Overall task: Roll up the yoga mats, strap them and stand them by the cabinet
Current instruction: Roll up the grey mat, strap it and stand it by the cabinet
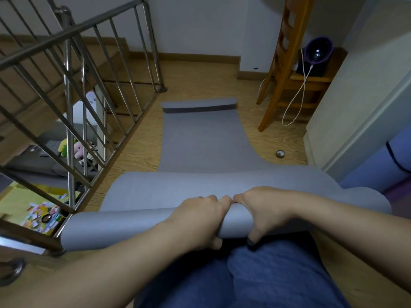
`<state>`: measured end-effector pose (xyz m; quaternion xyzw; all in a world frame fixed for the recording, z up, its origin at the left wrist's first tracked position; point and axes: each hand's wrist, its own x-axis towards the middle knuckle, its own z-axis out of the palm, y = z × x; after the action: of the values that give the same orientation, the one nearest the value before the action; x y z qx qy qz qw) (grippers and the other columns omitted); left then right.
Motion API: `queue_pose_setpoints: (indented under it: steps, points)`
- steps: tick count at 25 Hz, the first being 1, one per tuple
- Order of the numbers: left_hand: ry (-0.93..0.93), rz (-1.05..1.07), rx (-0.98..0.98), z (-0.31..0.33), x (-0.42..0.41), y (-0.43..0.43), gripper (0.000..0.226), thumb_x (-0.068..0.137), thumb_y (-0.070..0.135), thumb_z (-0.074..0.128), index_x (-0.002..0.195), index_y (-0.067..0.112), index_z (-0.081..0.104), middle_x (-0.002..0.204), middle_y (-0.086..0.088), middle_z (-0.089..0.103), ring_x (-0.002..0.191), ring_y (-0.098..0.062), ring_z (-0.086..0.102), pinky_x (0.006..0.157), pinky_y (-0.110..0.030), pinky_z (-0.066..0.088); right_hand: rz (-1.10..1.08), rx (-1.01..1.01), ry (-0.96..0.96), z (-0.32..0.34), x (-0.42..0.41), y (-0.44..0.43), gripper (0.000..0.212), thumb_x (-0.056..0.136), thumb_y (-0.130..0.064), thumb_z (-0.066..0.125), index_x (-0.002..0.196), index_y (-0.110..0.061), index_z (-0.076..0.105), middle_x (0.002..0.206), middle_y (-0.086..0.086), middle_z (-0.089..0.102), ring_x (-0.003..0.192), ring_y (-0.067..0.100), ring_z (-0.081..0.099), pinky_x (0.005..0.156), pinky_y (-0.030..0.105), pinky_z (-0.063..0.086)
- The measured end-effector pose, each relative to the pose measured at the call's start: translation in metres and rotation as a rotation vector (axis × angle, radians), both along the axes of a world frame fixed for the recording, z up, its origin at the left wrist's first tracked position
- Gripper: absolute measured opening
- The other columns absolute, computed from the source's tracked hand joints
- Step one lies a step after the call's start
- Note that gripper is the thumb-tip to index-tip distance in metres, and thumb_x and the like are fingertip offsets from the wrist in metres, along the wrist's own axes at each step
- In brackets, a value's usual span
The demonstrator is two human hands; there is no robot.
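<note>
Left hand and right hand are gripping the near rolled end of a grey foam yoga mat.
Fingers are curling over the roll top with thumbs under, and the knuckles are touching mid-roll. The mat is lying flat on the wooden plank floor and its far edge is curling up. A steel stair railing is running close along the left edge, orange wooden ladder legs are standing just right of the far end, and a small round metal disc is sitting near the right edge.

A grey yoga mat lies on the wooden floor; near its right edge sits a small round object.
</note>
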<state>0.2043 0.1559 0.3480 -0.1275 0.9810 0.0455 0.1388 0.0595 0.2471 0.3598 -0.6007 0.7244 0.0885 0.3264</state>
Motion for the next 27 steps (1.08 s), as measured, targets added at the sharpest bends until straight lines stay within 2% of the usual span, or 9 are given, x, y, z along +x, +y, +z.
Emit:
queue_pose_setpoints:
  steps: [4,8,10,13,17,19,23,25,27]
  points:
    - [-0.191,-0.045,0.274,0.008,0.001,0.005,0.067,0.070,0.038,0.076,0.123,0.023,0.038,0.110,-0.007,0.060,0.095,-0.030,0.059,0.077,-0.035,0.049,0.005,0.105,-0.072,0.013,0.006,0.021,0.066,0.064,-0.049,0.081,0.118,-0.029,0.049,0.113,-0.005,0.059,0.100,0.014,0.057,0.084,0.027,0.047]
    - [-0.362,-0.051,0.421,0.002,-0.014,-0.005,0.073,0.072,0.039,0.078,0.131,0.024,0.036,0.117,-0.002,0.060,0.101,-0.024,0.058,0.085,-0.032,0.048,0.060,-0.218,0.237,-0.006,0.028,0.048,0.069,0.067,-0.058,0.070,0.122,-0.026,0.042,0.116,-0.005,0.045,0.107,0.018,0.046,0.088,0.033,0.041]
    - [-0.426,-0.038,0.497,0.001,-0.022,-0.012,0.071,0.072,0.039,0.079,0.129,0.024,0.039,0.119,0.001,0.060,0.106,-0.021,0.057,0.094,-0.034,0.047,0.040,-0.329,0.262,-0.018,0.032,0.049,0.061,0.067,-0.055,0.067,0.115,-0.024,0.047,0.109,-0.004,0.049,0.102,0.020,0.049,0.083,0.034,0.042]
    - [-0.389,-0.046,0.397,0.001,-0.022,-0.015,0.071,0.071,0.049,0.076,0.127,0.023,0.042,0.119,-0.001,0.053,0.112,-0.023,0.049,0.096,-0.039,0.045,-0.013,-0.343,0.219,-0.020,0.025,0.043,0.055,0.065,-0.052,0.065,0.109,-0.024,0.048,0.103,-0.005,0.053,0.094,0.019,0.051,0.078,0.031,0.043]
    - [-0.086,-0.004,-0.045,-0.006,0.000,0.012,0.072,0.076,0.050,0.068,0.131,0.019,0.034,0.122,-0.005,0.044,0.112,-0.028,0.046,0.083,-0.036,0.039,-0.039,-0.173,0.077,-0.011,0.008,0.020,0.061,0.059,-0.054,0.076,0.106,-0.025,0.050,0.100,-0.007,0.060,0.089,0.018,0.057,0.075,0.031,0.049]
    - [-0.009,-0.008,-0.146,-0.012,0.006,0.019,0.069,0.077,0.047,0.066,0.130,0.018,0.032,0.120,-0.006,0.047,0.108,-0.028,0.050,0.080,-0.036,0.038,-0.021,-0.078,0.039,-0.007,0.004,0.010,0.064,0.057,-0.055,0.080,0.106,-0.024,0.051,0.100,-0.005,0.063,0.088,0.019,0.059,0.075,0.031,0.050]
    - [-0.013,-0.011,0.021,-0.012,-0.001,-0.002,0.068,0.072,0.045,0.070,0.125,0.019,0.037,0.115,-0.005,0.052,0.100,-0.028,0.055,0.076,-0.034,0.041,0.008,-0.245,0.260,-0.014,0.016,0.021,0.070,0.065,-0.056,0.074,0.118,-0.022,0.045,0.111,-0.002,0.055,0.101,0.022,0.054,0.082,0.034,0.043]
    - [-0.069,0.000,0.129,-0.012,-0.006,-0.010,0.068,0.068,0.046,0.073,0.122,0.020,0.040,0.113,-0.004,0.056,0.098,-0.027,0.058,0.080,-0.036,0.048,0.076,-0.408,0.397,-0.028,0.026,0.032,0.070,0.063,-0.051,0.073,0.120,-0.020,0.046,0.106,-0.002,0.056,0.097,0.023,0.056,0.079,0.036,0.043]
    - [-0.160,0.011,0.243,-0.013,-0.014,-0.015,0.067,0.068,0.046,0.075,0.120,0.021,0.042,0.114,-0.003,0.059,0.098,-0.026,0.059,0.083,-0.036,0.049,0.052,-0.431,0.386,-0.031,0.022,0.031,0.061,0.062,-0.046,0.071,0.114,-0.021,0.049,0.100,-0.002,0.058,0.092,0.023,0.058,0.074,0.034,0.041]
